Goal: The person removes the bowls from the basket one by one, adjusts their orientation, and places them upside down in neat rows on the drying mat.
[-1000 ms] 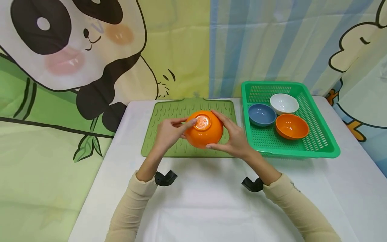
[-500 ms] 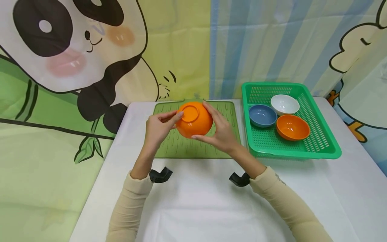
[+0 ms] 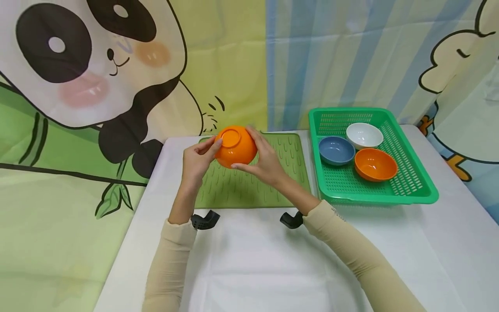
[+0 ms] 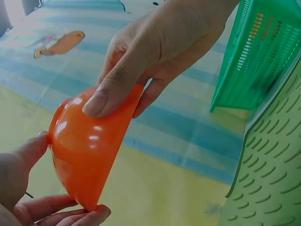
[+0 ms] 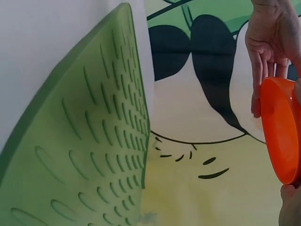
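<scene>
An orange bowl [image 3: 238,149] is held tilted above the green ridged mat [image 3: 269,186], its round foot facing up and toward me. My left hand [image 3: 196,161] pinches its left side, thumb by the foot and fingers at the rim. On the other side, my right hand [image 3: 265,161] grips the bowl with thumb and fingers spread across it. The left wrist view shows the bowl [image 4: 89,150] clear of the mat, with a thumb on its outer wall. In the right wrist view, the bowl's smooth inside [image 5: 281,127] faces the camera.
A green plastic basket [image 3: 323,190] stands to the right of the mat. Inside it sit a blue bowl [image 3: 337,151], a white bowl [image 3: 364,135] and another orange bowl [image 3: 375,164]. A printed curtain [image 3: 234,65] hangs behind the white table [image 3: 257,268].
Both hands have carried the orange bowl left and slightly away, toward the mat's back left. The bowl has tilted, its foot shifting to the upper left. The basket's bowls stay put.
</scene>
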Action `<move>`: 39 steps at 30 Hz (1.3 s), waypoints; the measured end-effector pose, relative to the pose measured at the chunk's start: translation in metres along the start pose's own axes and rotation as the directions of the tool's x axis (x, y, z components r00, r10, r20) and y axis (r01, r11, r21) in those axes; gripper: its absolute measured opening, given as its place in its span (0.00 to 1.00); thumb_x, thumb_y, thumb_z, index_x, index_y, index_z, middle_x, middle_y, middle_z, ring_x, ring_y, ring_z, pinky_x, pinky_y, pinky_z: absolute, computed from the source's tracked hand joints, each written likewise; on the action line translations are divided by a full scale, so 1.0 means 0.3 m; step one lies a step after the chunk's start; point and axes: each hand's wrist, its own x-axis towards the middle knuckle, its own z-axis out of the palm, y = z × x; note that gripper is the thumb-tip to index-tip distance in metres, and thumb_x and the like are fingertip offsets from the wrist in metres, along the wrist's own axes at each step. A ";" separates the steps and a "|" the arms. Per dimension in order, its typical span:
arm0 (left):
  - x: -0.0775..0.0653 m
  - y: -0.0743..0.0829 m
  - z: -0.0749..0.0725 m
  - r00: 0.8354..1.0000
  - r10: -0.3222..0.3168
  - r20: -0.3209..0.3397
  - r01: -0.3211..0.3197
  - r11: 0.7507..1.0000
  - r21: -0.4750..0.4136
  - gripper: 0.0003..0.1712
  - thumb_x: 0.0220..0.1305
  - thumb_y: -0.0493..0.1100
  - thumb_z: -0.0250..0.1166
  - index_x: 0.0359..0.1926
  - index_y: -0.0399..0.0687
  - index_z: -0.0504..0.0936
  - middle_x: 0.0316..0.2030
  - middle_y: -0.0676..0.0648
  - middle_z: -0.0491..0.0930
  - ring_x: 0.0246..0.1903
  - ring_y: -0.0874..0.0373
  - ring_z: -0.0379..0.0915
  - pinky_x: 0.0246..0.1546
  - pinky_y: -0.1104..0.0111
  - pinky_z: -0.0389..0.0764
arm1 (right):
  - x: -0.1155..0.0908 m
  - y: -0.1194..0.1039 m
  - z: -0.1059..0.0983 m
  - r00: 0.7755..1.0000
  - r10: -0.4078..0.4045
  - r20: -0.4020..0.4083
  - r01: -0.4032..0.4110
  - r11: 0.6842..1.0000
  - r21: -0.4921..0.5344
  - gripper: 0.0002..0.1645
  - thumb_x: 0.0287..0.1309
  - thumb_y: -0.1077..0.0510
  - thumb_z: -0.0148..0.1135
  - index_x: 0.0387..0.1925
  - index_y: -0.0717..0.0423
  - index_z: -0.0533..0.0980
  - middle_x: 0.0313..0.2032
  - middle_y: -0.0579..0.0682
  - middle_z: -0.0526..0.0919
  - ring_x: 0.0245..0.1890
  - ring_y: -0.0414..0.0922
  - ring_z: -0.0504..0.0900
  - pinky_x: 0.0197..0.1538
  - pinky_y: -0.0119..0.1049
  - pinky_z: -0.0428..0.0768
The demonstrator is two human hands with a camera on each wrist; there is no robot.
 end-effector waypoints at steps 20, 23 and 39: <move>0.260 -0.244 -0.044 0.984 -0.180 -0.003 0.178 0.977 -0.113 0.37 0.45 0.58 0.71 0.54 0.43 0.78 0.55 0.43 0.73 0.51 0.56 0.74 0.45 0.71 0.77 | 0.087 0.229 0.185 0.987 0.129 0.092 -0.117 0.985 -0.127 0.61 0.39 0.44 0.74 0.69 0.60 0.52 0.67 0.57 0.57 0.66 0.49 0.57 0.64 0.41 0.62; 0.280 -0.269 -0.047 0.984 -0.177 -0.008 0.175 0.979 -0.107 0.38 0.45 0.59 0.71 0.54 0.42 0.78 0.54 0.43 0.74 0.50 0.55 0.74 0.45 0.71 0.78 | 0.090 0.249 0.202 0.982 0.154 0.108 -0.139 0.981 -0.132 0.61 0.40 0.44 0.73 0.69 0.60 0.51 0.67 0.58 0.57 0.66 0.50 0.57 0.64 0.42 0.62; 0.350 -0.417 -0.071 0.973 -0.232 -0.008 0.231 0.970 -0.071 0.32 0.48 0.53 0.71 0.52 0.41 0.80 0.53 0.43 0.75 0.50 0.54 0.74 0.47 0.68 0.77 | 0.070 0.351 0.294 0.938 0.281 0.203 -0.236 0.947 -0.220 0.63 0.41 0.39 0.71 0.70 0.60 0.49 0.67 0.61 0.56 0.64 0.54 0.61 0.62 0.46 0.66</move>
